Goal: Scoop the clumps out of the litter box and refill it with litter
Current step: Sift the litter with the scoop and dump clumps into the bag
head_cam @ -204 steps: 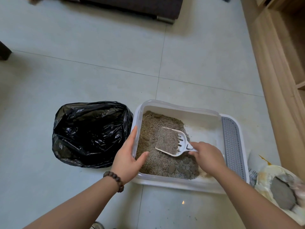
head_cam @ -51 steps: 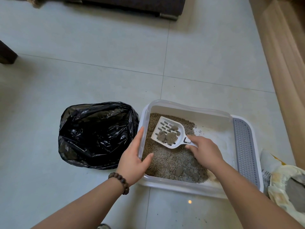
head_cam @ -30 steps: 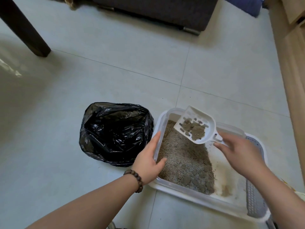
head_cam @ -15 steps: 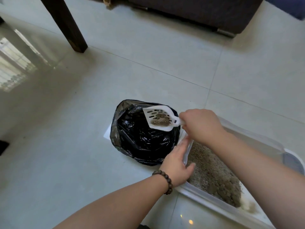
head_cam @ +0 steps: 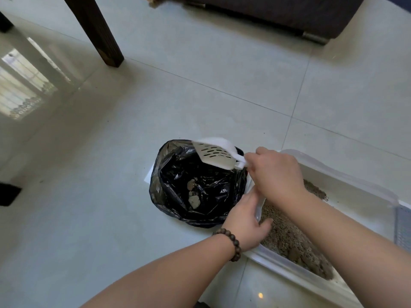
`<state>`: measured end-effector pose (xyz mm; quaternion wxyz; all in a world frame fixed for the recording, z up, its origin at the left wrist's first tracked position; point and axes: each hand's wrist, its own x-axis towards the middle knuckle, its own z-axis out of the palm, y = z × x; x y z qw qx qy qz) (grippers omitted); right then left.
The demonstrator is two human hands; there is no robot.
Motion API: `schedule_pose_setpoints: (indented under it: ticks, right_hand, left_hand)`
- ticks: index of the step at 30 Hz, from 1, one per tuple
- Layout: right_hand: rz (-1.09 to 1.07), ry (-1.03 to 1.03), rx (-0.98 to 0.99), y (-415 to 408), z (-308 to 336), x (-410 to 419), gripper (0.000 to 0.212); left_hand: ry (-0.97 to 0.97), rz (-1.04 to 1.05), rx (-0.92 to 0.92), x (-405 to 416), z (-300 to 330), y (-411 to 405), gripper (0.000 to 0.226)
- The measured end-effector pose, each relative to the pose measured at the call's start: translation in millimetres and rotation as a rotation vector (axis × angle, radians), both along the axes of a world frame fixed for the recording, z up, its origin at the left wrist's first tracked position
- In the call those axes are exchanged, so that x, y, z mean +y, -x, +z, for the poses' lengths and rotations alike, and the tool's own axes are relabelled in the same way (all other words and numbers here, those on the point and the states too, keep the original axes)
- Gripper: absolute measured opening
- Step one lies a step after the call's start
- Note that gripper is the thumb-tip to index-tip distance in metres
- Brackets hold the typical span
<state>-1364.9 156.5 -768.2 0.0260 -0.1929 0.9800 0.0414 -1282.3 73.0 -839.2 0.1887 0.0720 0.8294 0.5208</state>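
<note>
A white slotted scoop [head_cam: 214,154] is tipped on its side over the open black rubbish bag [head_cam: 178,203], its underside facing me. My right hand [head_cam: 274,174] grips the scoop's handle. Grey clumps [head_cam: 193,197] lie inside the bag. The white litter box [head_cam: 347,183] sits right of the bag with brown-grey litter [head_cam: 287,234] in it. My left hand [head_cam: 245,221], with a bead bracelet on the wrist, holds the box's left rim, thumb inside over the litter.
A dark wooden table leg [head_cam: 97,34] stands on the tiled floor at the upper left. The base of a dark sofa [head_cam: 278,16] runs along the top. A grey grille [head_cam: 402,227] edges the litter box at far right.
My right hand carried the scoop with clumps from the litter box over to the bag and tipped it; the clumps now lie in the bag. My left hand stayed on the rim.
</note>
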Motion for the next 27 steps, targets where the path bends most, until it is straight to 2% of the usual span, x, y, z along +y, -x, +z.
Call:
schedule_pose_setpoints:
  ticks: [2, 5, 7, 10, 12, 14, 16, 19, 23, 27]
  right_hand:
    - [-0.132, 0.12, -0.134, 0, 12, 15, 0.007]
    - [-0.35, 0.448, -0.267, -10, 37, 55, 0.021]
    - [-0.475, 0.618, -0.33, -24, 52, 91, 0.018]
    - [-0.582, 0.671, -0.347, -53, 69, 148, 0.007]
    - [-0.616, 0.613, -0.385, -72, 70, 175, 0.008]
    - [-0.619, 0.47, -0.471, -85, 53, 193, 0.008]
    - [-0.596, 0.238, -0.583, -90, 26, 202, 0.017]
    - [-0.457, -0.133, -0.575, -81, -16, 209, 0.026]
    - [-0.379, -0.226, -0.491, -51, -35, 205, 0.017]
    - [-0.352, -0.329, -0.459, -26, -31, 193, 0.016]
  left_hand:
    - [0.0, -0.018, -0.01, 0, 0, 0, 0.083]
    - [0.033, -0.028, -0.036, 1, -4, -2, 0.084]
    - [0.042, -0.027, -0.032, 1, -7, -3, 0.083]
    - [0.066, -0.028, -0.01, 0, -9, -3, 0.083]
    - [0.076, -0.026, 0.0, 1, -9, -3, 0.083]
    - [0.081, -0.022, 0.009, 1, -9, -2, 0.084]
    - [0.083, -0.018, 0.017, 2, -9, -2, 0.084]
    - [0.088, -0.016, 0.026, 1, -10, -2, 0.084]
    - [0.087, -0.021, 0.014, 1, -16, -2, 0.083]
    - [0.058, -0.009, 0.012, 2, -18, -3, 0.083]
